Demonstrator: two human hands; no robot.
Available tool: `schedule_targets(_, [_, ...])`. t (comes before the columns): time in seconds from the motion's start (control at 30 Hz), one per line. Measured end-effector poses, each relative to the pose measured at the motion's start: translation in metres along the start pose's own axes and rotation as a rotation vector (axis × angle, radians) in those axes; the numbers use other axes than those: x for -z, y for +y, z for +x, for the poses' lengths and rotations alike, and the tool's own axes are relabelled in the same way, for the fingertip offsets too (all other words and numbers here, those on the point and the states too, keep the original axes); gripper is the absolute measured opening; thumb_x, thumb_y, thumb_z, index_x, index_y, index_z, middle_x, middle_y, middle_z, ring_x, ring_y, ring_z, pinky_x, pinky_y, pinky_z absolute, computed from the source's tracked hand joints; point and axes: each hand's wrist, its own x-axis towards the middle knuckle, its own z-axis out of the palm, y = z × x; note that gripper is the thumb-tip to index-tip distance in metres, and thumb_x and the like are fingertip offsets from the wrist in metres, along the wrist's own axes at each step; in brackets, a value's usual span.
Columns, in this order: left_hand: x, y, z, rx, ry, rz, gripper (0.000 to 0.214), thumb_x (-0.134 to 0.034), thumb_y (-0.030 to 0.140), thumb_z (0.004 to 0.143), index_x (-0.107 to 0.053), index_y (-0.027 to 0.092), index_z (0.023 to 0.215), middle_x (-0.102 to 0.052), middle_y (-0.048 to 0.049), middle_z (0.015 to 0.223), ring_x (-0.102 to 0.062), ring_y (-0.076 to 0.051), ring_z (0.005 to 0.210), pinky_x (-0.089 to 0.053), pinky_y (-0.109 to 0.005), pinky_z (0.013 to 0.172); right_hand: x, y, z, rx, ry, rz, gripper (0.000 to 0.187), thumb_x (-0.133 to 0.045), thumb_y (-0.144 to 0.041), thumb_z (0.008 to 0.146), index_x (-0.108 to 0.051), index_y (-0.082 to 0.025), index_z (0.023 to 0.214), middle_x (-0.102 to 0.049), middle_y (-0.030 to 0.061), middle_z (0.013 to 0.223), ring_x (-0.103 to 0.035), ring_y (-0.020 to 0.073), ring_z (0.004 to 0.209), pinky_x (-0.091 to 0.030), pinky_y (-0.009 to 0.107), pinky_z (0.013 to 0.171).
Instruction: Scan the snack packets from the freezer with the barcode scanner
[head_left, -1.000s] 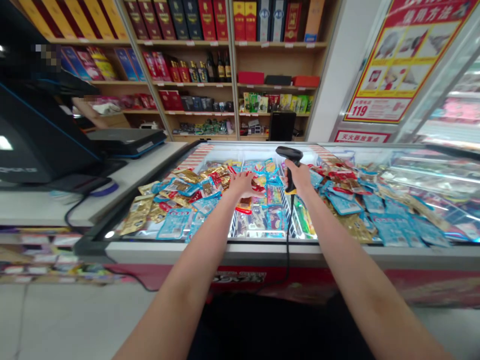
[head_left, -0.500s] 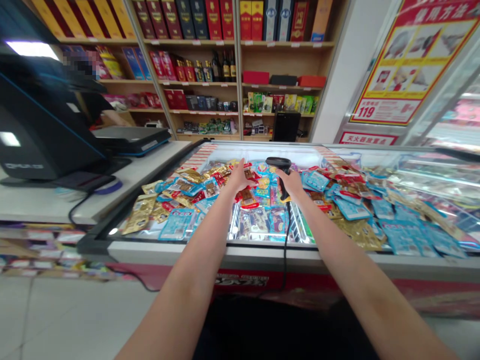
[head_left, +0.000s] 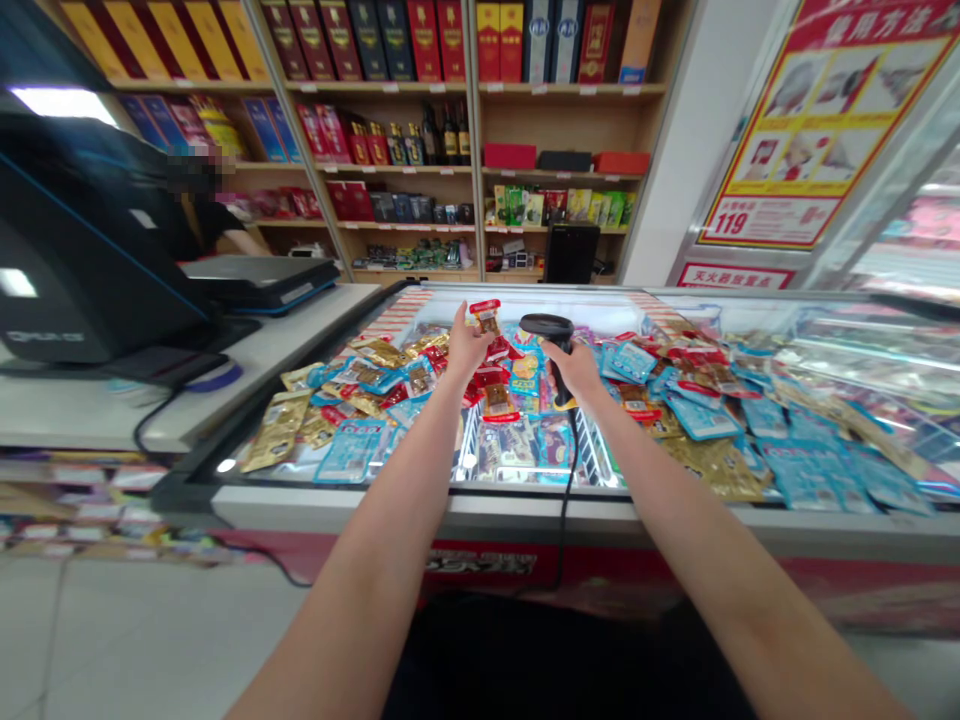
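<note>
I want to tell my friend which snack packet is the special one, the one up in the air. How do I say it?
Find the long glass freezer full of shiny packets, in front of the wooden shelves. Above its middle is the left hand. The small red-topped packet is at its fingers, held up in the air, while the other packets lie in the pile.

The left hand (head_left: 466, 345) has risen, now pinching up a red-topped snack packet (head_left: 487, 317). The right hand (head_left: 574, 368) and its barcode scanner (head_left: 546, 327) have shifted left, nearer it.
</note>
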Motion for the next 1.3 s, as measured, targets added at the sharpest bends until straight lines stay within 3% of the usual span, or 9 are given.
schedule_targets(0.07, [-0.001,0.004,0.000,0.052,0.027,-0.043,0.064,-0.075,0.012,0.064,-0.067,0.014,0.128,-0.071,0.0006,0.076,-0.070,-0.019,0.072,-0.054,-0.028,0.073,0.000,-0.002,-0.002,0.008,-0.012,-0.016,0.037,-0.074,-0.036,0.087,-0.050,-0.024,0.061,-0.052,-0.0029,0.041,-0.044,0.0121,0.031,-0.037,0.025,0.033])
schedule_targets(0.17, [-0.003,0.008,-0.002,0.075,-0.027,-0.088,0.031,-0.077,0.013,0.062,-0.069,0.016,0.092,-0.072,-0.0010,0.075,-0.071,-0.020,0.075,-0.053,-0.028,0.073,-0.001,-0.008,-0.006,0.006,-0.017,-0.007,0.037,-0.073,-0.034,0.088,-0.050,-0.023,0.061,-0.052,-0.0028,0.041,-0.044,0.0116,0.031,-0.037,0.024,0.033])
schedule_targets(0.27, [-0.007,0.009,-0.005,0.065,-0.073,-0.084,0.026,-0.079,0.013,0.057,-0.061,0.020,0.075,-0.068,0.0017,0.069,-0.068,-0.019,0.071,-0.051,-0.028,0.071,-0.001,-0.013,-0.009,-0.012,-0.011,0.019,0.038,-0.074,-0.033,0.088,-0.050,-0.023,0.060,-0.052,-0.0029,0.041,-0.044,0.0110,0.032,-0.038,0.023,0.033])
schedule_targets(0.83, [-0.008,0.014,-0.020,0.028,-0.153,0.029,0.027,-0.078,0.018,0.062,-0.052,0.021,0.066,-0.058,0.0046,0.060,-0.059,-0.015,0.063,-0.042,-0.025,0.060,0.002,-0.014,-0.013,-0.071,-0.075,0.038,0.043,-0.072,-0.034,0.090,-0.050,-0.021,0.056,-0.051,-0.0011,0.040,-0.042,0.0093,0.029,-0.035,0.022,0.032])
schedule_targets(1.3, [-0.012,-0.006,-0.010,0.039,-0.142,0.075,0.025,-0.080,0.030,0.061,-0.060,0.021,0.073,-0.062,0.0025,0.066,-0.058,-0.016,0.065,-0.042,-0.025,0.061,0.005,-0.010,-0.012,-0.056,-0.116,0.047,0.043,-0.076,-0.042,0.086,-0.051,-0.021,0.057,-0.052,-0.0005,0.042,-0.043,0.0098,0.032,-0.036,0.022,0.031])
